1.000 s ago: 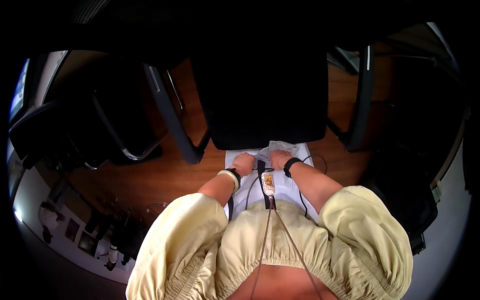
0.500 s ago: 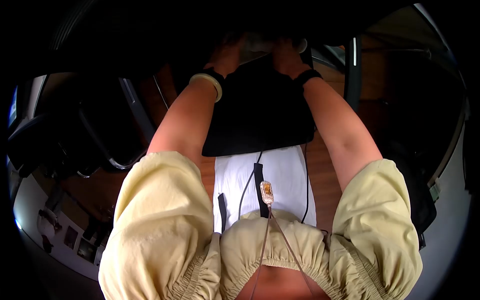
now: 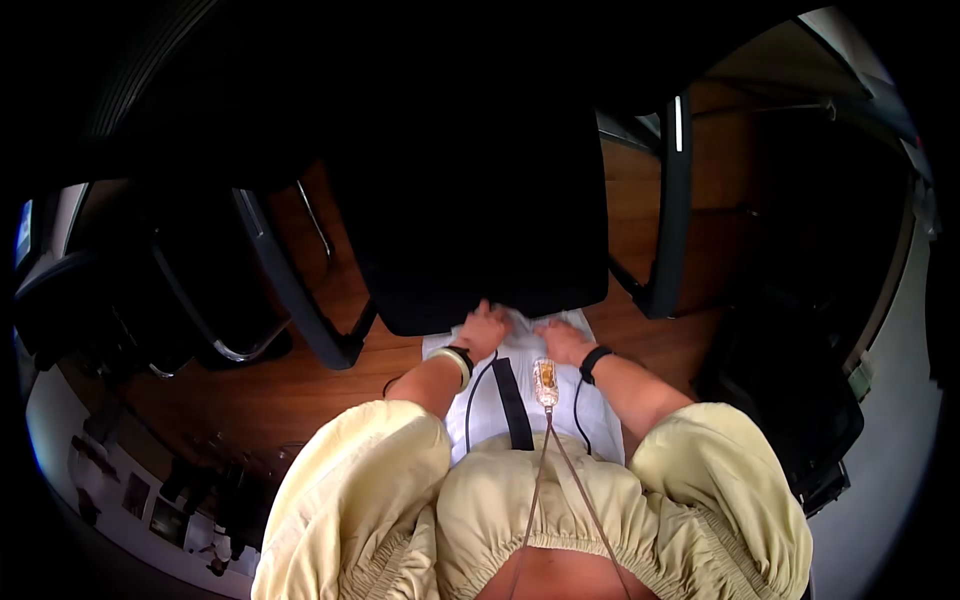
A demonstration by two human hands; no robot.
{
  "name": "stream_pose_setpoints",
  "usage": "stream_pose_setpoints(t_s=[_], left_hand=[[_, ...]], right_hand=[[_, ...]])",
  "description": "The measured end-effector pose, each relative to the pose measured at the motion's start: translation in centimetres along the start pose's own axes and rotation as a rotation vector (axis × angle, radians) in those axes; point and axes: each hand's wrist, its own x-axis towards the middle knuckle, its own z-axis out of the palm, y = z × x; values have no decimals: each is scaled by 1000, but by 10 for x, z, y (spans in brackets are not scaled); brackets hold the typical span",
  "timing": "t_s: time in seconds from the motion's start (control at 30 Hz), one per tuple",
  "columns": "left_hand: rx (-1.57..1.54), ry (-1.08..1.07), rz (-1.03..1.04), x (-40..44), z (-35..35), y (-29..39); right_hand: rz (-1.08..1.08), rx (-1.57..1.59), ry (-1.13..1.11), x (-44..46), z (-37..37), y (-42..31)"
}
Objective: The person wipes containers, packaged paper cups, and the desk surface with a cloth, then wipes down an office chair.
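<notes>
My left hand (image 3: 482, 331) and my right hand (image 3: 565, 342) are close together at the front edge of a black chair seat (image 3: 480, 230), just above my white clothing (image 3: 592, 415). A pale, thin, crumpled sheet (image 3: 519, 324) stretches between them, its near ends in the fingers of both hands. Whether it is cloth or plastic I cannot tell, as it is blurred. My fingers are bent around its ends and partly smeared. A dark band circles each wrist, with a light bangle on the left one.
Dark armrests stand on both sides of the seat, a left armrest (image 3: 298, 275) and a right armrest (image 3: 673, 200). Other dark chairs (image 3: 215, 275) are at the left. Wooden floor (image 3: 285, 400) shows around them. A pendant (image 3: 545, 383) hangs from my neck.
Both hands have come back toward my body, from the far part of the black seat to its front edge. The pale sheet has come with them. My elbows are now bent.
</notes>
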Motion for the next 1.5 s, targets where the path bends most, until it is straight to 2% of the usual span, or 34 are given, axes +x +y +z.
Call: stream_pose_setpoints(t_s=[0.03,0.1,0.13,0.2,0.23,0.27,0.3,0.33,0.37,0.43,0.47,0.53,0.57,0.63,0.83,0.9,0.97,1.03,1.07,1.2,1.3,1.33,1.37,1.43,1.5], left_hand=[[-32,-137,33,-7,25,0],[-92,-109,79,-14,58,-3],[-74,-30,9,-19,24,5],[-18,282,-10,-17,-22,-9],[39,393,0,-13,-48,-25],[77,494,-15,-10,-80,-41],[84,666,-34,-12,-120,-55],[120,751,-84,-8,-151,-71],[180,832,-107,-2,-177,-92],[244,861,-175,11,-217,-135],[213,784,-272,13,-236,-148],[238,823,-372,23,-231,-202],[273,680,-429,15,-235,-216],[462,742,-401,10,-218,-229],[635,747,-808,6,-126,-198],[529,764,-842,-3,-98,-185],[604,602,-892,-16,-85,-156],[256,754,-930,-16,-53,-145],[230,771,-897,-23,-43,-139],[-87,598,-873,-56,-27,-95],[-244,494,-900,-65,25,-60],[-369,383,-918,-68,41,-47],[-537,167,-923,-72,48,-35],[-425,8,-739,-73,75,-20],[-418,99,-540,-55,61,-27]], right_hand=[[-23,72,-168,6,28,12],[-4,35,-175,-8,-4,-19],[5,17,-179,-11,-18,-31],[-144,1,-41,10,-50,-33],[-141,18,-36,7,-97,-47],[-153,60,92,15,-128,-50],[-200,86,395,31,-140,-38],[-62,195,367,25,-191,-61],[-47,131,576,28,-218,-74],[-267,80,876,64,-248,-84],[-300,12,848,88,-261,-87],[-73,-3,786,111,-268,-123],[-20,-52,744,116,-268,-139],[91,-141,659,126,-263,-162],[-89,-229,553,127,-211,-178],[-147,-249,579,125,-179,-177],[-177,-231,550,114,-150,-177],[-223,-218,567,111,-113,-168],[-229,-242,528,105,-101,-164],[-234,-262,325,76,-55,-138],[-212,-255,179,50,-31,-114],[-200,-258,137,42,-25,-105],[-174,-293,92,40,-11,-92],[-111,-367,2,39,11,-63],[-55,-328,-136,40,-1,-32]])
